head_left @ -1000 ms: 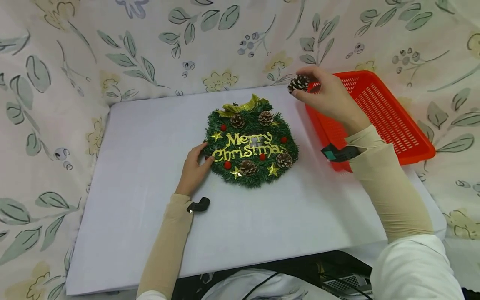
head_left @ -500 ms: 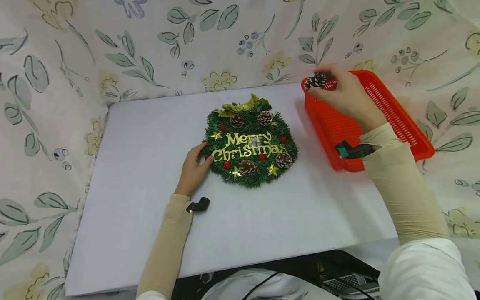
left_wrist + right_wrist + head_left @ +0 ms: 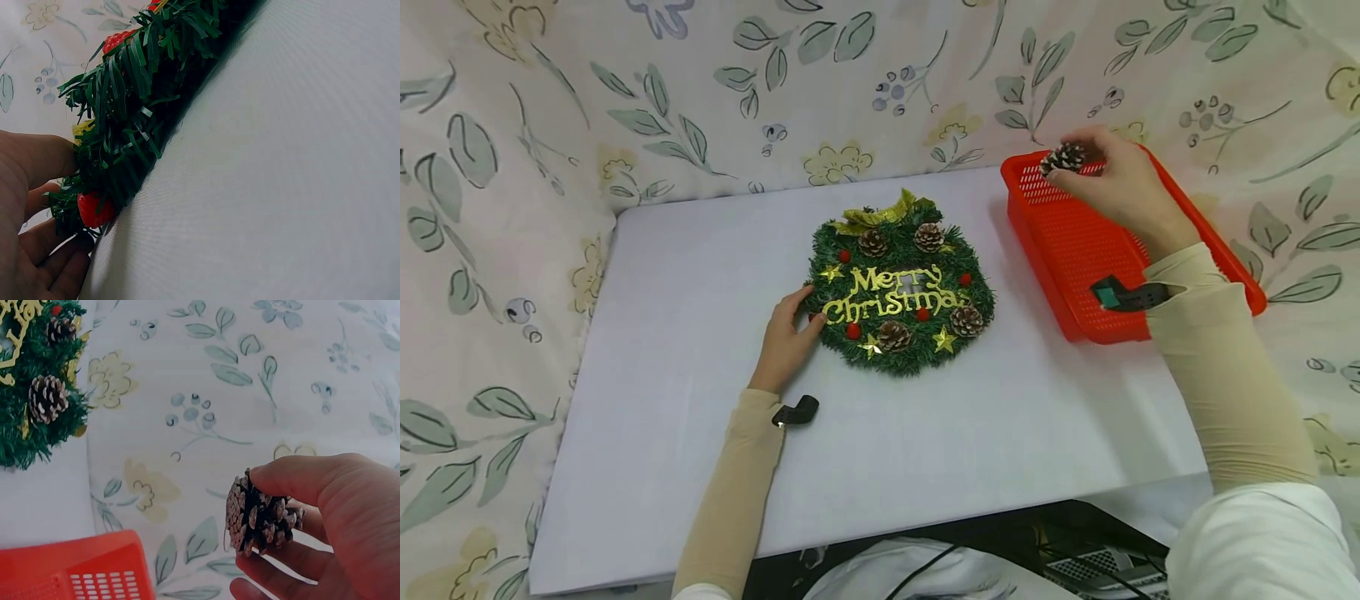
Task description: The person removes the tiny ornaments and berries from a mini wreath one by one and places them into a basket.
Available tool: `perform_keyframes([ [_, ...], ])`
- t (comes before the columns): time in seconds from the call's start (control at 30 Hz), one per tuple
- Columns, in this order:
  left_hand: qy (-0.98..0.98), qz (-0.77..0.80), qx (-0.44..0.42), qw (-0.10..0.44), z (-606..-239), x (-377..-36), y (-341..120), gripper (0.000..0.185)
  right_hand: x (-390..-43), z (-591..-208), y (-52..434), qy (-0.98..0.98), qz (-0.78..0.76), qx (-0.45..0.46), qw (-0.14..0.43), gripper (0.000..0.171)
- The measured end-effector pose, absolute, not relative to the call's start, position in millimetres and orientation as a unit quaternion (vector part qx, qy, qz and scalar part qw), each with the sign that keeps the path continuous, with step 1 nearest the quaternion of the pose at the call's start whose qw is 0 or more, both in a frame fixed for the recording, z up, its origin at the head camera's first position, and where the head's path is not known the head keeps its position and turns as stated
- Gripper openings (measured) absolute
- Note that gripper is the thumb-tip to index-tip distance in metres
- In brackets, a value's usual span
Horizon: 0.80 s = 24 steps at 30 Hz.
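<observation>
Right hand: fingers pinch a pine cone over the far end of the red basket, right of the wreath. Left hand: fingers relaxed, resting against the wreath's left edge on the table. Handling note: keep the pinch light; scales look brittle.

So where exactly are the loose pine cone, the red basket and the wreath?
pine cone (image 3: 259, 519): right wrist view, middle of its scales, pinched by the right hand.
red basket (image 3: 1026, 218): head view, its near-left wall.
wreath (image 3: 901, 354): head view, lower green rim.
</observation>
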<state>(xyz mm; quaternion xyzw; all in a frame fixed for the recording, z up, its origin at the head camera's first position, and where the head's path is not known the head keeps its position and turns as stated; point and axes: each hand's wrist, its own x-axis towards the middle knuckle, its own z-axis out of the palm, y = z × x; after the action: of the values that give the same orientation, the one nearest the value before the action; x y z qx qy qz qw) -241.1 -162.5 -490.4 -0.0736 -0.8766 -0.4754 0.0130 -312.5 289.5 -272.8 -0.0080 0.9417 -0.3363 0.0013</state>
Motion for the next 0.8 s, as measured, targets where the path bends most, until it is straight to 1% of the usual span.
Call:
perform_keyframes([
  [0.43, -0.876, -0.478, -0.069, 0.009, -489.2, -241.7, -161.9, 0.060, -326.3, -278.2, 312.2, 0.938, -0.343, 0.039, 0.029, 0.067],
  [0.8, -0.877, -0.475, -0.068, 0.007, -492.0, -241.3, -162.7, 0.060, -338.7, -290.4, 324.6, 0.937, -0.344, 0.050, 0.027, 0.064],
])
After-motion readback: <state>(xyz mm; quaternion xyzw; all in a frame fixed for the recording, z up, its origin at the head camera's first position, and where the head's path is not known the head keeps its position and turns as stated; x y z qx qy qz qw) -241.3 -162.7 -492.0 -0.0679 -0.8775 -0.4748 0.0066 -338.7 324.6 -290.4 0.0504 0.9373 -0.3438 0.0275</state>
